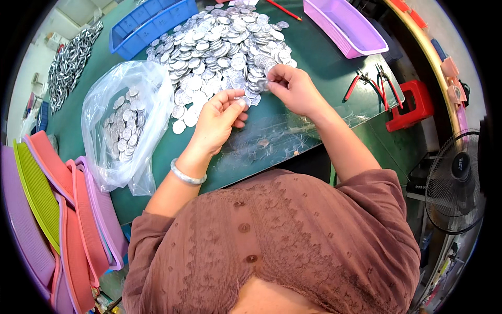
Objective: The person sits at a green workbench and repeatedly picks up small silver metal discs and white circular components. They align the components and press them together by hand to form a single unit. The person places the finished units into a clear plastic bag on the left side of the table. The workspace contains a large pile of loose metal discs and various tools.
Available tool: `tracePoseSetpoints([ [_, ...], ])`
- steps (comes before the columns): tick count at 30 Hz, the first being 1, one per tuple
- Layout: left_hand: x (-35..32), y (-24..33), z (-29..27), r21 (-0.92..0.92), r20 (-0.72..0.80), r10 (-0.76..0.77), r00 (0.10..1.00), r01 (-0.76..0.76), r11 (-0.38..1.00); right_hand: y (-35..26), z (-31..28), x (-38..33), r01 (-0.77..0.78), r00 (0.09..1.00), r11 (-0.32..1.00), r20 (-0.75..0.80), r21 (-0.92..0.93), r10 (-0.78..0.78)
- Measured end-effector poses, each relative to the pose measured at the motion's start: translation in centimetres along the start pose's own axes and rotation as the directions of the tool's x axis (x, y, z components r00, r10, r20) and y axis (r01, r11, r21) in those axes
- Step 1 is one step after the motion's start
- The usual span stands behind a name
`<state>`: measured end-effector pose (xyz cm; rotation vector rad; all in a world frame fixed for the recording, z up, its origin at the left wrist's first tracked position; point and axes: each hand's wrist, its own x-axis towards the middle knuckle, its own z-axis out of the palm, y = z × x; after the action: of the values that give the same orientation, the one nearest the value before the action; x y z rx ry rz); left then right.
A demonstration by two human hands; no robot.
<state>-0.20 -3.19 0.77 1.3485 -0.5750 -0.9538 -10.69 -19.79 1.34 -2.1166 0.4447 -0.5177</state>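
A large heap of round silver metal discs [214, 49] lies on the green table in front of me. My left hand [220, 118], with a pale bangle [187, 174] at the wrist, pinches one silver disc [244, 101] between thumb and fingers at the heap's near edge. My right hand [297, 91] is closed at the heap's right edge, thumb against the fingertips. Whatever is in that pinch blends with the discs behind it. Left of my left hand, a clear plastic bag [157, 99] gapes with many more discs [125, 123] inside.
A blue bin [151, 26] and a purple basket [348, 31] stand behind the heap. Red-handled pliers [384, 86] lie at the table's right corner, near a red stool [413, 107]. Metal parts [73, 65] are piled far left. Stacked coloured baskets [78, 230] and a fan [455, 183] flank me.
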Motion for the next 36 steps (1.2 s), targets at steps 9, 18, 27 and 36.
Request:
tracePoseSetpoints([
  [9,-0.2,-0.7,-1.3,-0.496,0.297,-0.209,0.931,0.338,0.800,-1.3,0.7,0.2,0.076,0.989,0.994,0.117,0.082,-0.085],
  [18,-0.2,-0.4,-1.4,-0.561,0.305,-0.202,0.931,0.346,0.752,0.8,0.7,0.4,0.325,0.928,0.738,0.048,-0.591,-0.370],
  [27,-0.1,-0.6,-1.7,-0.600,0.307,-0.205,0.929,0.356,0.716,1.3,0.4,-0.6,0.303,0.951,0.833,0.088,-0.463,-0.297],
  [36,-0.4,-0.6,-1.8,-0.398,0.183,-0.239,0.954,0.294,0.869,1.5,-0.9,-1.8,0.273,0.961,0.851,0.092,-0.449,-0.260],
])
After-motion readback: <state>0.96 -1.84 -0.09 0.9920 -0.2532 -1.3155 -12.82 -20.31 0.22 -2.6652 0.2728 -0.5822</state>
